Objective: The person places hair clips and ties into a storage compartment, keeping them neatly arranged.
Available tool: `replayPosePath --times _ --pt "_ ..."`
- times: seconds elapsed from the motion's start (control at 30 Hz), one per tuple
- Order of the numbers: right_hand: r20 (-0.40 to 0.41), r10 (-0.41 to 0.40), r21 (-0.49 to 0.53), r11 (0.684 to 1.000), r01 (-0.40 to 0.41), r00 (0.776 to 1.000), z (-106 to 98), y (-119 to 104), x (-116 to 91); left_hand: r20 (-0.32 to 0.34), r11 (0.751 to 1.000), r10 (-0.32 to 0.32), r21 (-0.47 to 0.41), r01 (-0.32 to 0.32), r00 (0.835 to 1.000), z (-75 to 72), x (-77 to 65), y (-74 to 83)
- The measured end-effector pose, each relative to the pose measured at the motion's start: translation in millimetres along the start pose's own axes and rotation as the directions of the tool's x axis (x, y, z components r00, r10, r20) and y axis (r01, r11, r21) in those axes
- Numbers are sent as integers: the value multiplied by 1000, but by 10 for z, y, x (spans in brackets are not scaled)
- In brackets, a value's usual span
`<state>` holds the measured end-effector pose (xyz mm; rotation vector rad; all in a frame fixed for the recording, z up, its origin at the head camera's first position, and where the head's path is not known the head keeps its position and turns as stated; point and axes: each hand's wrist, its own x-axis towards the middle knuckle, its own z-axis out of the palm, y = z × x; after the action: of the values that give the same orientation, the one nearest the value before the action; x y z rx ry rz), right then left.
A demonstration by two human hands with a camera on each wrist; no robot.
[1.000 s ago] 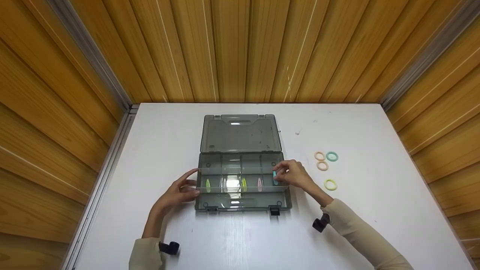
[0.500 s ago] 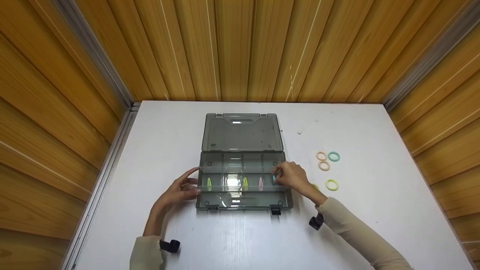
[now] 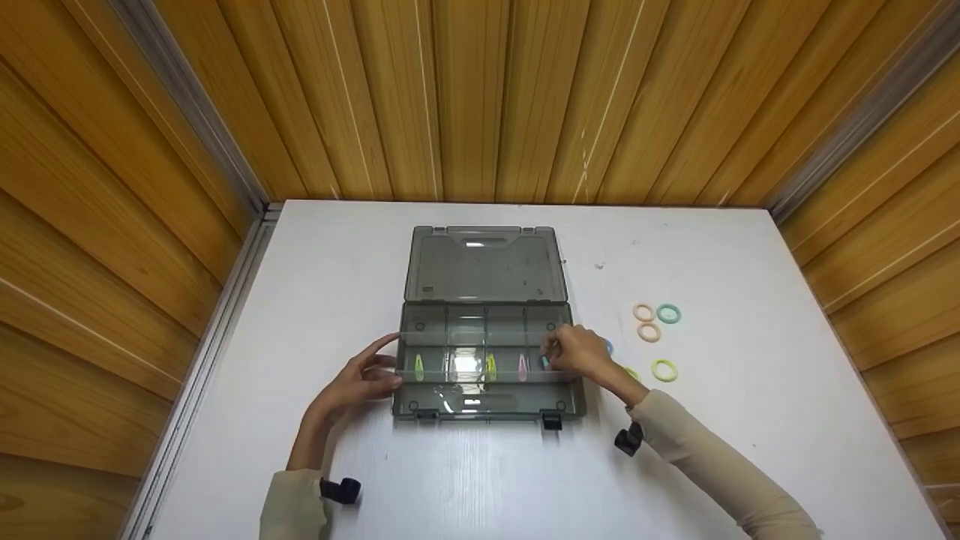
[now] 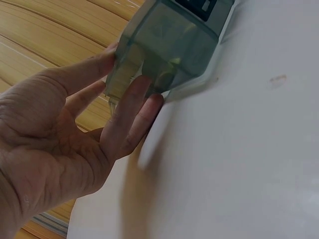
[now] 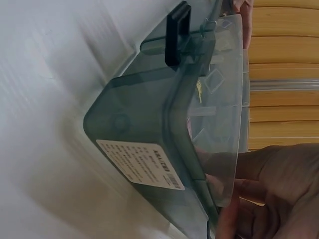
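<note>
Teal clip point(image 3: 545, 363) pinched in curled right hand point(image 3: 579, 352).

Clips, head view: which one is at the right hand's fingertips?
The teal clip, mostly hidden by the right hand; the green clip, yellow clip and pink clip show farther left, clear of the fingers.

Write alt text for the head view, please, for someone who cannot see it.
A right hand pinches a teal clip at an open grey case holding small clips, while a left hand grips its clear tray; coloured rings lie on the white table to the right.
</note>
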<state>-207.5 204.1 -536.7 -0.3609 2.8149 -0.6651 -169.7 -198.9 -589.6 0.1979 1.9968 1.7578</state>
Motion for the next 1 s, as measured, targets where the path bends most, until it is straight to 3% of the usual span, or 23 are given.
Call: replayPosePath --times 0.2,0.5,0.77,1.0 --pt "-1 18 -47 999 -18 1000 16 -17 7 6 1000 1 -8 -1 1000 1 -3 7" --pt "-61 -28 -136 990 20 998 57 -33 -10 3 1000 10 17 -11 1000 0 9 0" --pt "-17 12 1 1000 -12 1000 -58 -24 -47 5 1000 15 21 -15 1000 -3 6 17" --pt "-24 -43 160 986 46 999 -266 97 -123 -3 1000 -11 0 11 1000 -1 11 19"
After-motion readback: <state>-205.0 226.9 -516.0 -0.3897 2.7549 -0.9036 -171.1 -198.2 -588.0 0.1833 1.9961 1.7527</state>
